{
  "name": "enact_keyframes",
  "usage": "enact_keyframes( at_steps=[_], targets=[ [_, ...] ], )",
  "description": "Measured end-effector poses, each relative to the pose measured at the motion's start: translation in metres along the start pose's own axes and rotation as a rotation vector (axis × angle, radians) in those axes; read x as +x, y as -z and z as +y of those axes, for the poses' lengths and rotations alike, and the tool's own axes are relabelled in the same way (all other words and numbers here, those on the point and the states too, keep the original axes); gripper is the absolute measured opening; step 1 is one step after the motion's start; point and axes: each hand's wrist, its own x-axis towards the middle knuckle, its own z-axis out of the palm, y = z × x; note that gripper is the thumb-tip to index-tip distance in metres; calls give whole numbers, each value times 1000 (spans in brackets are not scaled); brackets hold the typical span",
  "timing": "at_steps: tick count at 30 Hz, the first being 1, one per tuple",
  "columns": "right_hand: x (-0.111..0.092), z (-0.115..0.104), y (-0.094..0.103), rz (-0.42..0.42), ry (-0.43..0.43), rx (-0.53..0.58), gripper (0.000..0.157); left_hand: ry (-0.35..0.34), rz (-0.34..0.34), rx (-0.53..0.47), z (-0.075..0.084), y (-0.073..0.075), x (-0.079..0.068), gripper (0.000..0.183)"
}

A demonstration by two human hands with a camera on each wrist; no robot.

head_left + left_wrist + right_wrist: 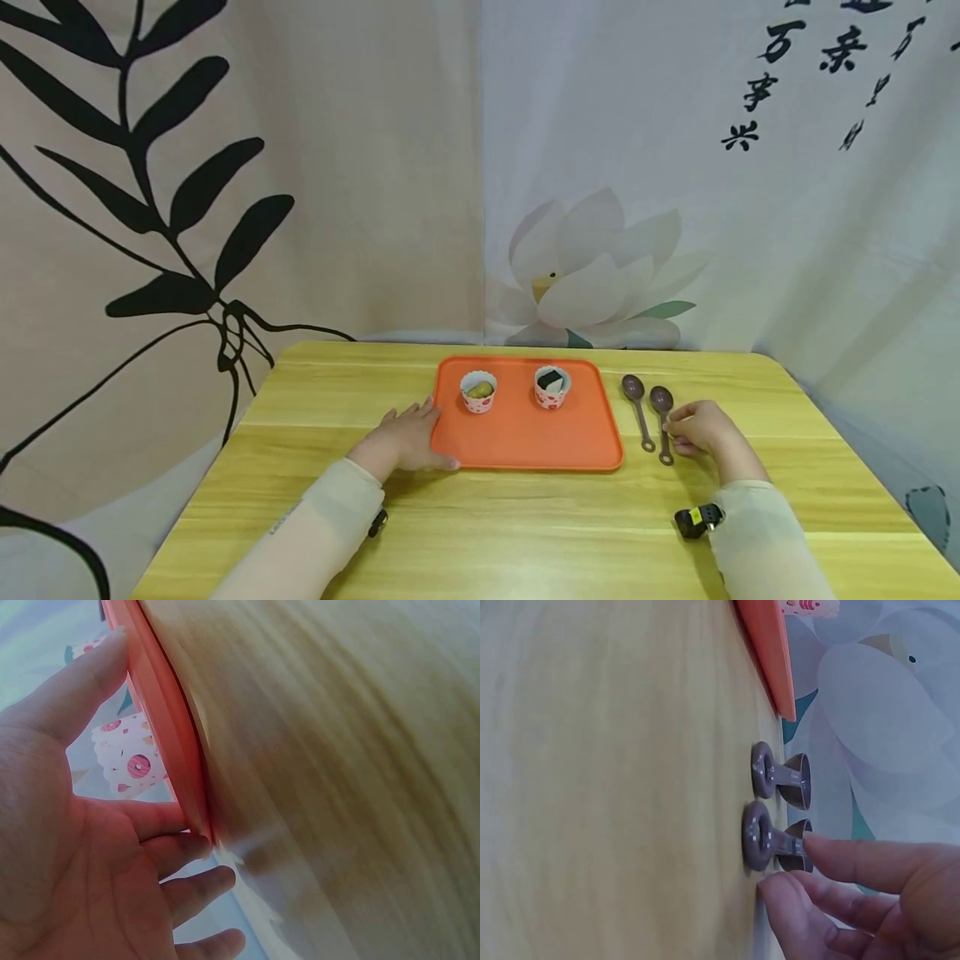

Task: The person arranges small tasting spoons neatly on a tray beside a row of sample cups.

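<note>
An orange tray (525, 442) lies on the table. My left hand (408, 437) rests at its front left corner, thumb along the front edge and fingers by the left side. In the left wrist view, that hand (90, 855) touches the tray's rim (169, 720) with fingers fairly straight. Two brown spoons lie right of the tray: a left spoon (639, 414) and a right spoon (664, 427). My right hand (708, 433) is at the right spoon's handle. In the right wrist view, its fingertips (817, 847) meet or overlap that spoon (759, 840); whether they pinch it is unclear.
On the tray stand two patterned paper cups: a left cup (478, 400) with something yellowish-green and a right cup (551, 398) with dark and white pieces. The wooden table (540, 533) ends at a printed curtain (390, 208) behind.
</note>
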Motion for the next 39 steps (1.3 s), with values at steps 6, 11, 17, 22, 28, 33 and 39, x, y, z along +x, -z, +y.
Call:
enact_keyframes(
  at_steps=[6, 11, 17, 22, 28, 33, 39],
  targets=[
    [2, 6, -3, 2, -18, 34, 38, 0, -6, 8, 0, -2, -1, 106],
    [2, 6, -7, -5, -26, 67, 37, 3, -5, 8, -1, -4, -1, 107],
    [4, 3, -11, -5, -13, 46, 34, 2, -1, 13, -2, -3, -2, 106],
    [5, 3, -12, 2, -4, 33, 32, -1, 5, 9, -1, -2, -2, 106],
    [5, 1, -11, -6, -6, 18, 31, -1, 4, 8, 0, -2, -2, 107],
    [4, 0, -11, -12, -14, 16, 30, 5, 6, 24, -1, -3, 0, 107],
    [0, -3, -9, -21, -5, 5, 29, 9, 7, 27, -1, -3, 2, 107]
  ],
)
